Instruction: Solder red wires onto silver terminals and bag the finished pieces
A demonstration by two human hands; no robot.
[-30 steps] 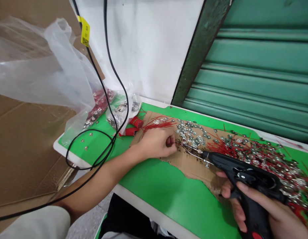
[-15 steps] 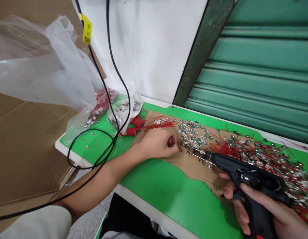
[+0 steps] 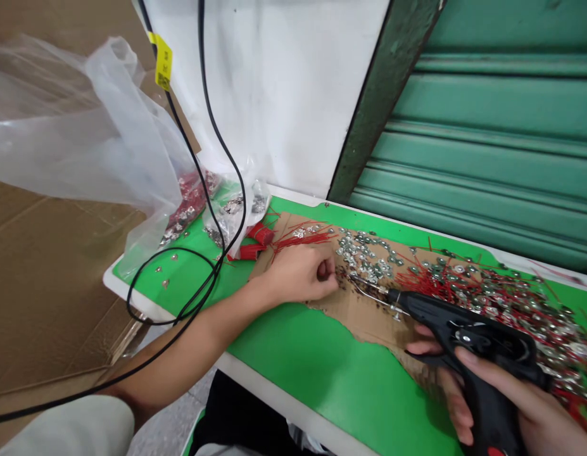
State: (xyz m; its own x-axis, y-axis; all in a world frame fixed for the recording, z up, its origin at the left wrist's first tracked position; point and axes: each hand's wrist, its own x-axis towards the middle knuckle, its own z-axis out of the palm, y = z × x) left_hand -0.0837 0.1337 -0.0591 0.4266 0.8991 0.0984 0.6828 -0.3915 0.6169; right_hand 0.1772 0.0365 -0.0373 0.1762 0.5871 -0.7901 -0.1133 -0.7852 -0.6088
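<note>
My right hand (image 3: 506, 392) is wrapped around the black pistol grip of a soldering gun (image 3: 468, 323). Its thin metal tip points left, low over a torn piece of cardboard (image 3: 369, 326). Close to that tip, my left hand (image 3: 305, 272) is closed in a pinch above the cardboard. Whatever lies between those fingertips is too small or hidden to make out. Dark crumbs (image 3: 343, 278) are scattered around the tip. Just behind it are many small round metal discs (image 3: 364, 253), and loose red wires (image 3: 305, 239) lie beyond my left hand.
A heap of discs with red wires (image 3: 516, 310) covers the right side of the green table (image 3: 293, 354). Wrapped red wire bundles (image 3: 258, 237) and plastic bags of parts (image 3: 236, 209) stand at the back left. A black cable (image 3: 201, 304) loops across my left forearm. A green shutter (image 3: 487, 139) rises behind.
The fingers of my right hand have shifted at the soldering gun's trigger, which now shows more. The left hand keeps its pinch in the same place. The view has moved slightly.
</note>
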